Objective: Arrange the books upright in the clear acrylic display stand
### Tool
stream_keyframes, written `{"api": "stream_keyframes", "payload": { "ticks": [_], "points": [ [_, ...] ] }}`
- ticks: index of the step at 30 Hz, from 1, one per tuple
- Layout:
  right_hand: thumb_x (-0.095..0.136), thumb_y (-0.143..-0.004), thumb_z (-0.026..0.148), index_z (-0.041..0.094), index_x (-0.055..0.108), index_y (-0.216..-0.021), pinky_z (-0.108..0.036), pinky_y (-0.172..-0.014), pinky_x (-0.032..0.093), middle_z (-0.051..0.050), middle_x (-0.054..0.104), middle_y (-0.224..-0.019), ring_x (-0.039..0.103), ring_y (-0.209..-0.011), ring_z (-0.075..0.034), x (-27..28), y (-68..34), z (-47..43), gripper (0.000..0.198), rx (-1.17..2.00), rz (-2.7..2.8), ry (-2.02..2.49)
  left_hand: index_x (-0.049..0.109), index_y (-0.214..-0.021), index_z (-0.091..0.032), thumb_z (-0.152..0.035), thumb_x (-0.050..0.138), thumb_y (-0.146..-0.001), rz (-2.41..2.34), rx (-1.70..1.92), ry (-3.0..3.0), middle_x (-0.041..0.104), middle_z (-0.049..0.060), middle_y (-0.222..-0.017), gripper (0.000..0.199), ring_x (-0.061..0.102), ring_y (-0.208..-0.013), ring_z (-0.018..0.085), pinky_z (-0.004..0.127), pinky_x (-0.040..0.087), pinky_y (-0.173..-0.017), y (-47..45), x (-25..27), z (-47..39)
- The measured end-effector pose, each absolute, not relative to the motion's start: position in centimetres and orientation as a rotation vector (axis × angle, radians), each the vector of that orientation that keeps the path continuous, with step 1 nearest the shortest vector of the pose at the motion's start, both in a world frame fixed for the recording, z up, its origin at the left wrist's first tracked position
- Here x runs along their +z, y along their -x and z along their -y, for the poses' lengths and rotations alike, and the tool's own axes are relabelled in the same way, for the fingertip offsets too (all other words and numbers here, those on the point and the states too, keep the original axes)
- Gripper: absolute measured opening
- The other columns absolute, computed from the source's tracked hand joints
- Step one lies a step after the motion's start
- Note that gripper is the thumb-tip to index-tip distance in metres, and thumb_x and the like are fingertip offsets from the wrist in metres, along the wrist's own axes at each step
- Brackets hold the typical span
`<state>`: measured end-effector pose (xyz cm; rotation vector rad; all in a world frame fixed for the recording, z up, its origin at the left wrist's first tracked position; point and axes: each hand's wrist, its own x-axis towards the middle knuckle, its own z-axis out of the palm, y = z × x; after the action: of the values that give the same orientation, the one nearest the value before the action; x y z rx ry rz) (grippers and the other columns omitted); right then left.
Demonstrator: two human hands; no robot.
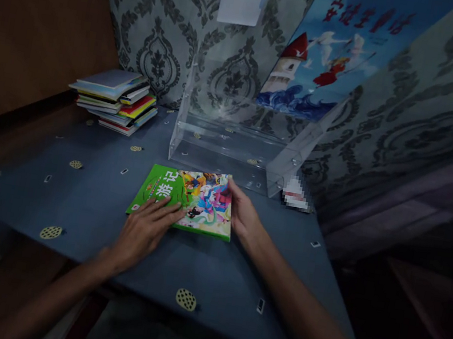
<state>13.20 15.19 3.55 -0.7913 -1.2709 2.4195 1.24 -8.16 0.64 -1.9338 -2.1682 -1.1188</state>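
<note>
A green picture book (205, 203) with white Chinese characters and colourful cartoon figures on its cover is in front of me over the blue tablecloth. My left hand (147, 227) rests flat across the lower left of the cover, fingers stretched out. At the book's right edge, my right hand (245, 213) grips it with the thumb at the upper corner; its other fingers are mostly hidden. Just behind the book stands a clear acrylic rack (225, 152), with the tablecloth showing through it.
Several books (111, 101) are stacked at the table's back left. A large blue poster (336, 55) and a white paper (240, 5) are on the patterned wall. A small pixelated item (297, 196) lies right of the rack. The cloth-covered table (87, 192) has its front edge near me.
</note>
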Motion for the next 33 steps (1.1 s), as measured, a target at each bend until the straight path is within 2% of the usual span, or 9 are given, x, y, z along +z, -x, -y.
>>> {"api": "stream_keyframes", "payload": {
  "ticks": [2,5,11,14,19,23,26,30,33],
  "points": [
    [0.070,-0.088,0.036,0.018,0.067,-0.096,-0.045,-0.077,0.063,-0.009,0.077,-0.082,0.076,-0.083,-0.028,2.5,-14.2,-15.7,0.020,2.343,1.242,0.851,0.060,-0.141,-0.039,-0.028,0.052,-0.101,2.116,-0.965,2.025,0.067,0.002,-0.139,0.041,0.056,-0.137,0.029,0.056,0.045,-0.113,-2.1,0.4,7.9],
    [0.079,-0.077,0.023,0.019,0.066,-0.088,-0.038,-0.072,0.064,-0.005,0.075,-0.076,0.074,-0.072,-0.024,1.0,-15.3,-15.9,0.018,2.192,1.245,0.877,0.067,-0.131,-0.033,-0.036,0.054,-0.101,2.063,-0.807,2.142,0.071,0.004,-0.133,0.032,0.059,-0.133,0.030,0.056,0.046,-0.112,-2.7,0.7,7.4],
    [0.086,-0.067,0.037,0.021,0.064,-0.097,-0.030,-0.071,0.060,0.001,0.074,-0.084,0.070,-0.073,-0.018,-1.0,-16.4,-15.5,0.040,1.905,1.381,0.784,0.059,-0.140,-0.030,-0.043,0.051,-0.102,2.127,-0.773,2.268,0.062,0.009,-0.146,0.041,0.052,-0.140,0.029,0.055,0.034,-0.120,-2.3,1.5,3.5],
    [0.082,-0.071,0.039,0.022,0.061,-0.115,-0.030,-0.075,0.058,0.000,0.073,-0.094,0.068,-0.079,-0.017,-1.9,-16.6,-15.8,0.051,1.726,1.521,0.783,0.059,-0.139,-0.029,-0.042,0.055,-0.100,2.190,-0.842,2.262,0.057,0.010,-0.151,0.042,0.046,-0.145,0.031,0.058,0.025,-0.123,-1.4,1.1,0.7],
    [0.071,-0.080,0.040,0.020,0.057,-0.128,-0.039,-0.084,0.055,-0.005,0.071,-0.098,0.066,-0.085,-0.021,-3.1,-17.2,-17.0,0.054,1.392,1.819,0.808,0.069,-0.123,-0.026,-0.032,0.066,-0.091,2.373,-1.074,2.002,0.065,0.012,-0.142,0.033,0.047,-0.143,0.038,0.062,0.015,-0.124,2.5,0.6,-1.1],
    [0.065,-0.084,0.034,0.021,0.059,-0.129,-0.051,-0.099,0.050,-0.012,0.067,-0.119,0.062,-0.108,-0.030,-2.4,-17.9,-17.0,0.047,0.983,2.063,0.806,0.069,-0.122,-0.022,-0.028,0.060,-0.092,2.453,-0.979,1.819,0.067,0.014,-0.138,0.031,0.050,-0.139,0.038,0.059,0.024,-0.121,5.6,0.9,-0.4],
    [0.060,-0.089,0.028,0.023,0.065,-0.125,-0.062,-0.113,0.036,-0.014,0.056,-0.144,0.045,-0.137,-0.037,-1.0,-17.3,-15.1,0.037,0.694,2.240,0.687,0.068,-0.121,-0.022,-0.030,0.058,-0.094,2.434,-0.980,1.817,0.069,0.013,-0.131,0.031,0.056,-0.129,0.035,0.052,0.034,-0.116,6.5,1.0,-0.1],
    [0.061,-0.094,0.030,0.024,0.064,-0.128,-0.063,-0.123,0.024,-0.012,0.054,-0.151,0.036,-0.149,-0.037,0.2,-14.1,-10.8,0.035,0.800,2.461,0.306,0.066,-0.123,-0.021,-0.030,0.052,-0.096,2.397,-0.814,1.851,0.069,0.015,-0.127,0.033,0.060,-0.121,0.036,0.051,0.041,-0.108,6.3,1.0,-0.2],
    [0.060,-0.098,0.036,0.019,0.060,-0.135,-0.059,-0.126,0.024,-0.015,0.053,-0.153,0.033,-0.152,-0.035,0.5,-11.7,-8.7,0.041,0.854,2.531,0.170,0.065,-0.124,-0.019,-0.032,0.046,-0.097,2.379,-0.627,1.846,0.069,0.017,-0.127,0.035,0.061,-0.118,0.038,0.051,0.047,-0.100,5.9,1.3,-0.2]
  ]
}}
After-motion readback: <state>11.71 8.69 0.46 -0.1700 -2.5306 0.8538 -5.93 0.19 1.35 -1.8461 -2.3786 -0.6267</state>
